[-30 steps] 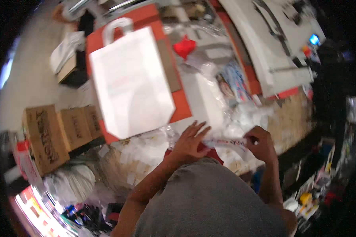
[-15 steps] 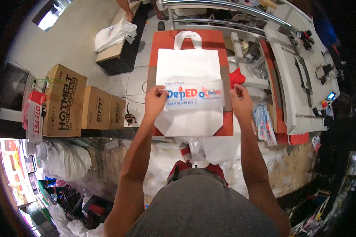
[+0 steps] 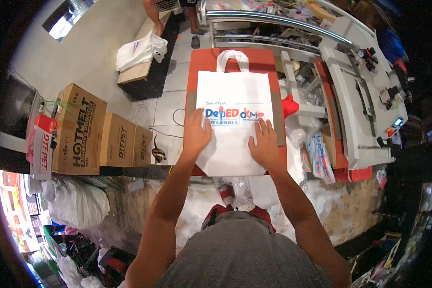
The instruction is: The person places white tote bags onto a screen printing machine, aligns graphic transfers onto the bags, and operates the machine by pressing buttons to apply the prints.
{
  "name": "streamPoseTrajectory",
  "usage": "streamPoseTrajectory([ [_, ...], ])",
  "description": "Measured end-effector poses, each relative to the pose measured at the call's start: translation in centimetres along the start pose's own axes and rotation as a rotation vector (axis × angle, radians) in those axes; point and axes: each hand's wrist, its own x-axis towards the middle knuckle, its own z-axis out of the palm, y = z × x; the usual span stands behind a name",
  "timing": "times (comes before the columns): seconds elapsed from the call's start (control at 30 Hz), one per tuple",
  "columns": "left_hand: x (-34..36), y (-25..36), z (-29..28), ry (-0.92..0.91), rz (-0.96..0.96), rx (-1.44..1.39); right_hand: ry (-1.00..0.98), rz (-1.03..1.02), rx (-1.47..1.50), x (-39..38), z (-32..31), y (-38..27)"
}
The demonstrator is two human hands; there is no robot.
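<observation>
A white tote bag (image 3: 233,89) with a loop handle lies flat on the red pad (image 3: 260,56) of a press. Across its middle rests a printed transfer film (image 3: 232,114) with blue and red lettering. My left hand (image 3: 198,133) is over the film's left end, fingers extended and together, holding nothing. Just below the film's right end, my right hand (image 3: 264,143) is spread on the bag with its fingertips at the print's lower edge.
The white heat press head (image 3: 343,91) stands at the right behind metal rails (image 3: 278,19). More printed films (image 3: 320,156) hang beside the pad. Cardboard boxes (image 3: 77,132) stand at the left. White bags (image 3: 141,50) lie on a bench, near another person's arm (image 3: 153,14).
The film, held between both hands above the bag, now lies on it. Both hands have let go of its ends, and the right hand has moved inward and down onto the bag.
</observation>
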Motion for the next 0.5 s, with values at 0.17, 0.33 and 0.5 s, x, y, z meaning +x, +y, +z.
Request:
streamPoseTrajectory([
  [0.17,-3.8,0.6,0.5,-0.158,0.112,0.333,0.002,0.003,-0.021,-0.1,0.1,0.0],
  [0.33,-4.2,0.1,0.9,-0.121,0.132,0.383,0.006,-0.001,-0.014,-0.1,0.3,-0.1],
  [0.5,-4.3,0.0,1.0,-0.124,0.116,0.406,0.000,-0.012,-0.014,-0.1,0.3,0.0],
])
